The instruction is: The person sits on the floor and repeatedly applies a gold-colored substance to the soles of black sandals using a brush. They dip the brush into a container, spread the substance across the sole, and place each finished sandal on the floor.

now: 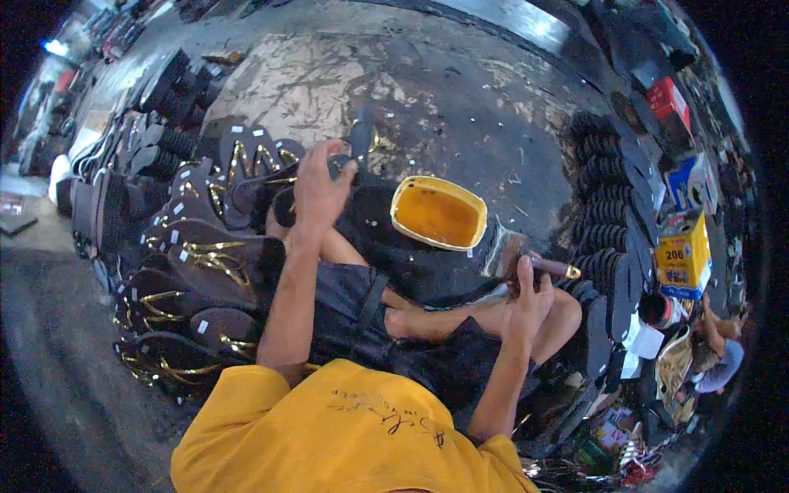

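Observation:
My left hand (322,187) is raised over my crossed legs. Its fingers and thumb close on a dark sandal (362,138), blurred, with a glint of gold on it. In my right hand (530,302), above my right knee, is a brush (555,267) with a brown handle and a brass-coloured end; its bristle side is partly hidden and unclear. Between the hands, on the dark floor, sits an off-white tub (399,223) holding amber liquid. Neither hand touches it.
Brown sandals with gold straps (215,256) crowd the floor on my left. Stacked dark soles (612,218) line my right side. Beyond them stand a yellow box (684,253) and a red box (670,107). Another person (723,361) is at the far right.

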A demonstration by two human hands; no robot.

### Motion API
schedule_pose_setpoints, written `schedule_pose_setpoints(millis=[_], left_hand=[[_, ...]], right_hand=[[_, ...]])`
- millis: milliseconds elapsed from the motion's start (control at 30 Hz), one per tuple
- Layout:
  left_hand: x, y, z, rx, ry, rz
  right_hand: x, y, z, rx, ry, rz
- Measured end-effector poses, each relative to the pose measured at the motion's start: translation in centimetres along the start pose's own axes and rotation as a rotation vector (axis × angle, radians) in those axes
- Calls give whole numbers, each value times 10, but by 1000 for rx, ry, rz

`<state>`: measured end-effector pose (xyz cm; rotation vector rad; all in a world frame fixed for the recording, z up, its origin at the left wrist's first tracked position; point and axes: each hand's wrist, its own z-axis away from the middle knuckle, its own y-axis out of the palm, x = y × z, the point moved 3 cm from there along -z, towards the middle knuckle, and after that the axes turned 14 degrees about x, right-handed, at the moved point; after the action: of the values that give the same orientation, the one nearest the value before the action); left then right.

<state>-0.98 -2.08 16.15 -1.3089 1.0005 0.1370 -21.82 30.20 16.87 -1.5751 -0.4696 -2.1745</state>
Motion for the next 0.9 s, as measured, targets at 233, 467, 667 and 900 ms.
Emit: schedule_pose_setpoints(millis=[233, 467, 667, 900], left_hand=[[61, 114, -76, 42, -189, -585], [67, 70, -76, -50, -136, 34], [24, -10, 16, 24, -155, 656], [35, -59, 134, 321, -306, 254]], right_hand=[[12, 15, -58, 128, -112, -115], [13, 37, -57, 82, -269, 341], [-19, 79, -71, 353, -357, 809], [-45, 83, -81, 310, -738, 1165]])
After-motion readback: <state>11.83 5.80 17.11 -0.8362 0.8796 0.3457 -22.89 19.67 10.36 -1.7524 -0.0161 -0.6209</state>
